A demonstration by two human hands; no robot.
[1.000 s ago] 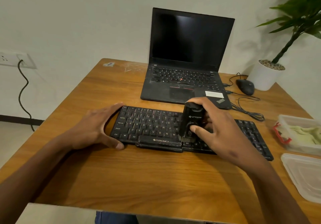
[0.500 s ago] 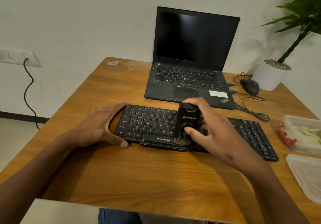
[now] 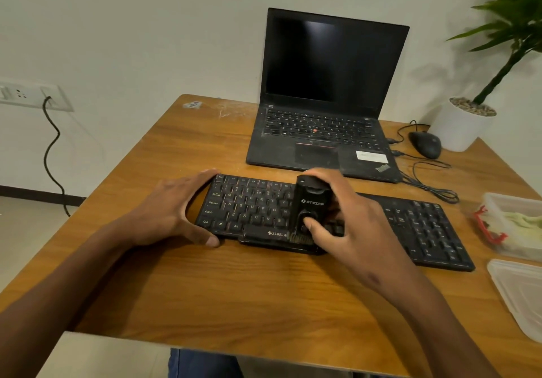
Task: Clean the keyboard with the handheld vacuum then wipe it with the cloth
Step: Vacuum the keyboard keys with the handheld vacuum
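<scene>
Shifted a little leftward along the keyboard (image 3: 255, 210) since a second ago: handheld vacuum (image 3: 309, 206), upright, brush end down on the front row of keys near the middle. Gripped by right hand (image 3: 349, 225), fingers wrapped behind, thumb pressed on its round button. Left hand (image 3: 173, 210) spread wide, clasping the keyboard's left end. Cloth (image 3: 525, 225) lying in a container (image 3: 498, 201) at the desk (image 3: 234, 289) edge, right.
</scene>
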